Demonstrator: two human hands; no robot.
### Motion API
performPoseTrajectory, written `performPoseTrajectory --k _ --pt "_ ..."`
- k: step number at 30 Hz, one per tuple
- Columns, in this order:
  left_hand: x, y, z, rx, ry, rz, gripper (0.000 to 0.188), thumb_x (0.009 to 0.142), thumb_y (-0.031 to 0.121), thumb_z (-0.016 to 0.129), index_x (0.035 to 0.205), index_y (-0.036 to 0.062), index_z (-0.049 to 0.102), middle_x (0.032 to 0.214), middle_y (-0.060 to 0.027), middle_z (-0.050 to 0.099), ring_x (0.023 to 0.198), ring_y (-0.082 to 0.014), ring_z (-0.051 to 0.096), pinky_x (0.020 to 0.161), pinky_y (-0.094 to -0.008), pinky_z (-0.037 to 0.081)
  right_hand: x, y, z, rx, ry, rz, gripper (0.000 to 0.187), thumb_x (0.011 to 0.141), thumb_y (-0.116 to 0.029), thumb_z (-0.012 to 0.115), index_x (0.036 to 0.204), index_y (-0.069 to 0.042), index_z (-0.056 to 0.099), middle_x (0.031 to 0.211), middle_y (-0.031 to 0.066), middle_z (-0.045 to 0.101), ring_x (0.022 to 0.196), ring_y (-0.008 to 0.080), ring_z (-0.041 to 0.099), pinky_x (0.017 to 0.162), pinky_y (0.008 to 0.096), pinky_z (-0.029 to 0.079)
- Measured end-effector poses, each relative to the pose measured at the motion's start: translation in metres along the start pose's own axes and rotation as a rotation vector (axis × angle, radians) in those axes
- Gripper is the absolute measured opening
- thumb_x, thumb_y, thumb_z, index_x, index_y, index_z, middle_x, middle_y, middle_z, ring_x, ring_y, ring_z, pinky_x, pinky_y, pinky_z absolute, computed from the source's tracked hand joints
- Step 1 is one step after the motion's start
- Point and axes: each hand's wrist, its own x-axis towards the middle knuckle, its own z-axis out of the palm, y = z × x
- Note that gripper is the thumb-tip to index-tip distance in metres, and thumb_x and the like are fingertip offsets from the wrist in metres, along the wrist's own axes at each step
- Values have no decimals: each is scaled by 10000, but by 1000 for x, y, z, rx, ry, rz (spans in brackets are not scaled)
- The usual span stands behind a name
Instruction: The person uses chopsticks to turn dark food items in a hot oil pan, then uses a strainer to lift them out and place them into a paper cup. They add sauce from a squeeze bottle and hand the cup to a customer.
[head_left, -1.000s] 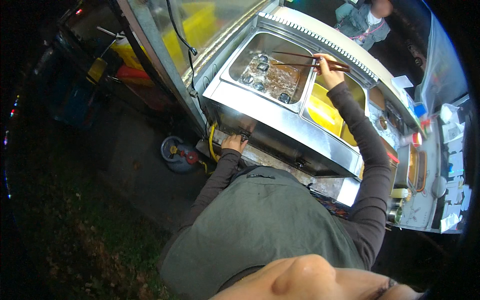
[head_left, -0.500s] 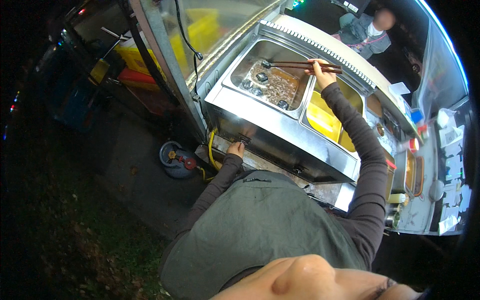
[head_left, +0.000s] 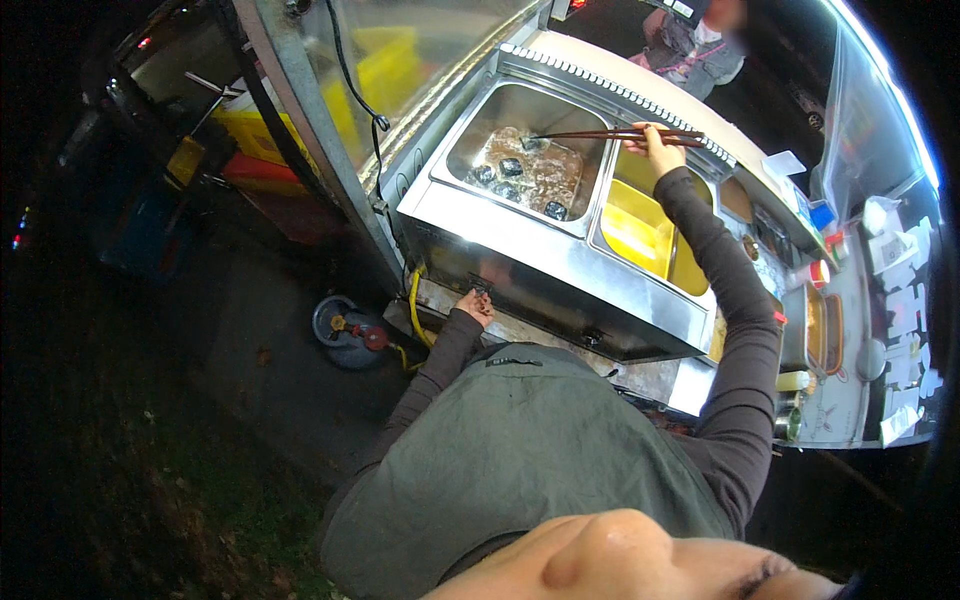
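Observation:
My right hand is closed around a pair of long dark chopsticks, held over the back of the fryer. Their tips reach into the left basin, beside a dark piece of food in bubbling brown oil. Several other blackish pieces float there. Low on the front panel, my left hand has its fingers curled at a dark control knob, which they partly hide. The right basin holds still, bright yellow liquid.
A gas cylinder stands on the ground at left, with a yellow hose running to the fryer. A second knob sits on the panel. Food trays line the right counter. Beyond the counter stands a person.
The view has shifted slightly. My left hand has turned at the knob, its fingers more curled. The chopsticks' tips have moved a little against the dark piece, which now looks wetter or partly under oil.

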Motion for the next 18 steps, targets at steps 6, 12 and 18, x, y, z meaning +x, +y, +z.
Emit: performPoseTrajectory --k 6,12,18 --pt "-3 -2 -2 -4 -30 -1 324 887 309 515 827 -7 550 694 -83 518 552 -196 384 546 -323 330 -57 -57 -42 -67 50 -61 251 930 -147 429 995 41 581 873 136 630 742 201 646 678 283 544" --pt "-1 -3 1 92 28 44 331 912 322 463 815 13 530 672 -67 498 563 -187 376 535 -315 308 -87 -116 -35 -260 -54 -80 239 929 -184 456 1014 -32 620 783 19 593 658 81 568 600 188 463" --pt "3 -1 -6 83 -5 36 340 922 336 443 837 14 510 705 -65 473 575 -182 335 541 -317 284 -97 -135 6 -264 -253 -210 214 935 -165 449 1016 -32 596 876 34 597 686 75 544 631 204 474"
